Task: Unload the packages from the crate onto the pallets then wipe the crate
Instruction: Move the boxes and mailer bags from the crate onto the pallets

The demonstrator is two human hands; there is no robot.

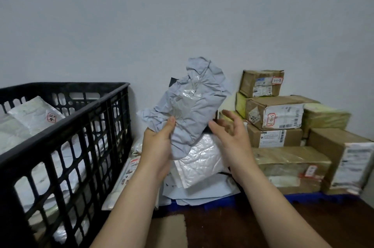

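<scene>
My left hand [158, 143] grips the lower edge of a crumpled grey mailer bag [192, 106] and holds it upright above the pallet. My right hand [232, 132] hovers just right of the bag with its fingers spread and nothing in it. The black plastic crate [66, 132] stands at the left, with several white packages [36, 116] inside. A blue pallet [293, 198] lies below, at the wall. On it a pile of soft mailers [202, 162] sits under the held bag.
Stacked brown cardboard boxes [283, 126] fill the right side of the pallet against the white wall. A white mailer [125, 174] leans between crate and pallet. Dark floor and a beige mat [172, 231] lie in front.
</scene>
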